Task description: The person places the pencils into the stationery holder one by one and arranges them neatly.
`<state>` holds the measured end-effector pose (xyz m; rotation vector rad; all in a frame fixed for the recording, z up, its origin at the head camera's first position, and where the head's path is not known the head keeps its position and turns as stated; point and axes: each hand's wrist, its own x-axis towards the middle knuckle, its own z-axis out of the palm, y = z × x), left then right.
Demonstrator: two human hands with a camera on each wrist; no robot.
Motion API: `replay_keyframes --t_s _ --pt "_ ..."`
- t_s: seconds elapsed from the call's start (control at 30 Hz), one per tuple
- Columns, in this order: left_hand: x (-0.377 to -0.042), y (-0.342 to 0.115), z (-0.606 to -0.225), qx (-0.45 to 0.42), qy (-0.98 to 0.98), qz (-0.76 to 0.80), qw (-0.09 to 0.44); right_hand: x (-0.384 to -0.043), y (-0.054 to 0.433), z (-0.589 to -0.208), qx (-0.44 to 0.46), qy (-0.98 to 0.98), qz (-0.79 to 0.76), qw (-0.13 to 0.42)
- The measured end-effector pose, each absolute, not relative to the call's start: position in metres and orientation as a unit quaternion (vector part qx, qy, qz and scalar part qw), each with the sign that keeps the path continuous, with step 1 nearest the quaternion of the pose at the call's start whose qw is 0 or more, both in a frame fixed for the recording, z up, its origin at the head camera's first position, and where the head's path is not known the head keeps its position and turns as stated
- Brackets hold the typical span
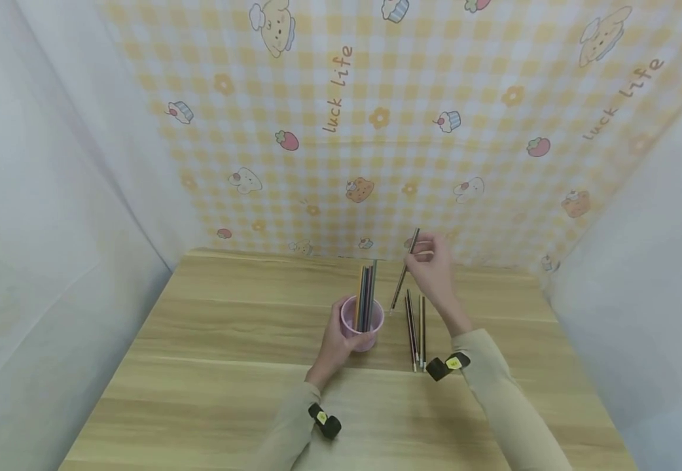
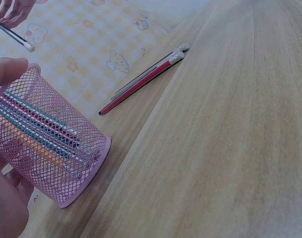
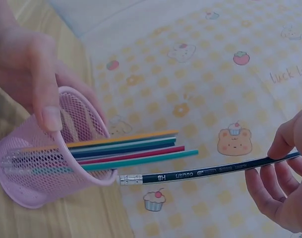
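A pink mesh pencil cup [image 1: 362,341] stands on the wooden table, and my left hand [image 1: 338,341] grips it round the side, thumb near the rim. Several coloured pencils [image 3: 136,148] lean inside it, their eraser ends down. My right hand [image 1: 433,265] pinches a dark HB pencil [image 3: 205,172] close to its upper end. That pencil hangs tilted just right of the cup, its white eraser end lowest, near the rim. To the right of the cup, several loose pencils [image 2: 141,82] lie on the table, one of them red.
The wooden table [image 1: 211,340] meets a yellow checked cloth [image 1: 317,163] with cartoon prints at its back edge. Pale walls [image 1: 52,196] rise on the left and right sides. Black wrist cameras [image 1: 324,420] are strapped over both sleeves.
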<state>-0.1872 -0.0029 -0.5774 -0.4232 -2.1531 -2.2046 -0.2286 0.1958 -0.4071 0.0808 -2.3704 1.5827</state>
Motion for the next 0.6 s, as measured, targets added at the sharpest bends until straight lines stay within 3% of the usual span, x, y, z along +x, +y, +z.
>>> replay_keyframes --t_s 0.3,0.6 --pt "-0.172 -0.009 -0.541 -0.147 -0.681 -0.717 -0.006 -0.232 0.176 -0.423 0.032 -0.816 0.562 0.133" --pt "-0.170 -0.011 -0.537 -0.147 -0.690 -0.709 -0.010 -0.236 0.167 -0.442 0.057 -0.824 0.546 0.138"
